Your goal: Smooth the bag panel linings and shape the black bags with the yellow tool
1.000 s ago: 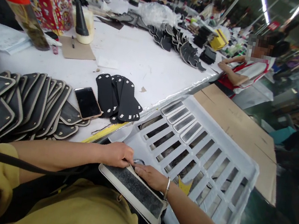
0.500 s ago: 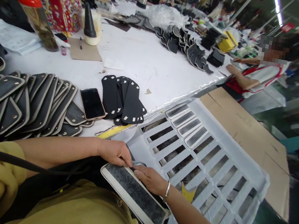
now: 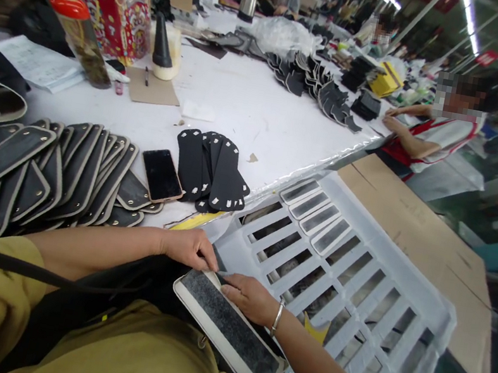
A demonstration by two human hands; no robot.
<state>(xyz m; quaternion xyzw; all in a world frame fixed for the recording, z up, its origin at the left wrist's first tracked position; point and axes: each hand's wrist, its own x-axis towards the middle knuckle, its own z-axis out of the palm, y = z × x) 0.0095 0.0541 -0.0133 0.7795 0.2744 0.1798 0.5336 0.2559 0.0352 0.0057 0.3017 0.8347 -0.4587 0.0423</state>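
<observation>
A long flat piece with a dark grey, fuzzy-looking middle and cream borders [image 3: 228,331] lies slanted across my lap. At its far edge, the fingers of my left hand [image 3: 192,248] are pinched together. My right hand [image 3: 250,298], with a silver bangle at the wrist, lies over the same edge, thumb toward the left fingertips. A bit of dark material shows between the two hands; its shape is mostly hidden. Left of my hands, a heap of dark straps with pale edges and metal studs [image 3: 72,175] covers the table.
Beyond my left hand lie a phone [image 3: 161,175] and several black strips [image 3: 225,173]. A slotted grey plastic crate [image 3: 381,255] holding small pale-edged pieces [image 3: 320,215] stands at right, beside cardboard [image 3: 424,256]. A lidded bottle [image 3: 81,44] stands back left; a co-worker [image 3: 442,130] sits far right.
The whole view has shifted slightly, so things appear a little further right. Both hands stay at the far edge of the cream-bordered piece, with only slight finger movement.
</observation>
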